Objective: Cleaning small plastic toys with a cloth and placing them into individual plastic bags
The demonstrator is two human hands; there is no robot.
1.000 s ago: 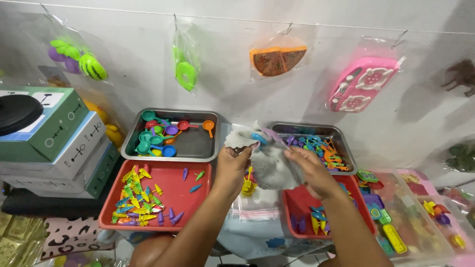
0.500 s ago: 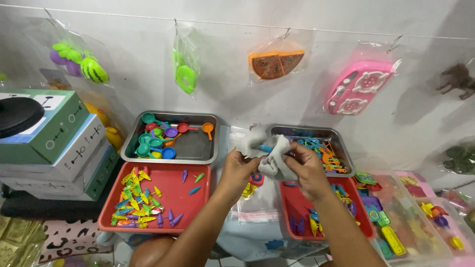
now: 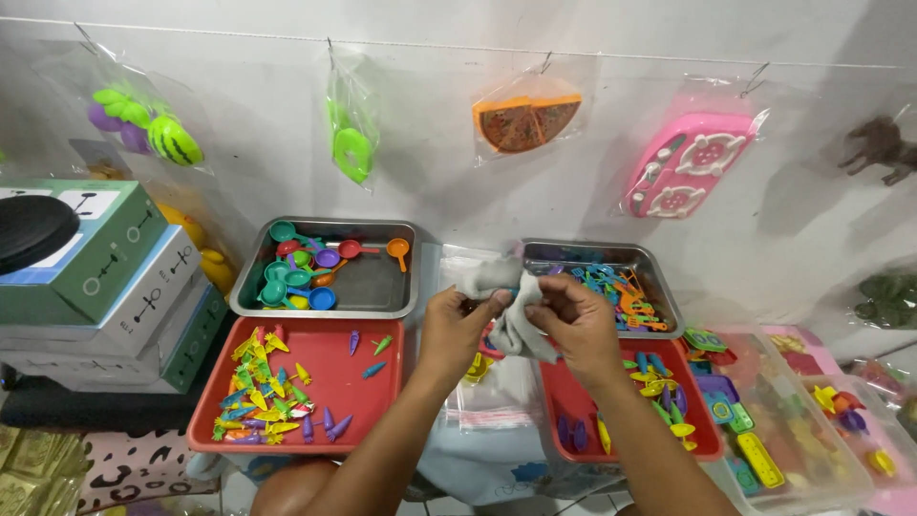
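Both my hands hold a crumpled clear plastic bag (image 3: 506, 296) above the gap between the trays. My left hand (image 3: 457, 330) pinches its left side and my right hand (image 3: 573, 325) grips its right side, fingers closed on the plastic. Under them lies a flat clear zip bag (image 3: 487, 406) with a red strip. Left of my hands a red tray (image 3: 205, 420) carries small yellow, green and purple toy pieces. Behind it a metal tray (image 3: 377, 291) contains coloured toy spoons and cups.
A second metal tray (image 3: 659, 291) with small coloured toys and another red tray (image 3: 568, 401) sit on the right, beside clear boxes of toys (image 3: 802, 420). Stacked cardboard boxes (image 3: 105, 287) stand at left. Bagged toys (image 3: 525, 119) hang on the wall.
My hands have drawn closer together and bunched the plastic bag into a tighter wad; it was spread wider a second ago.
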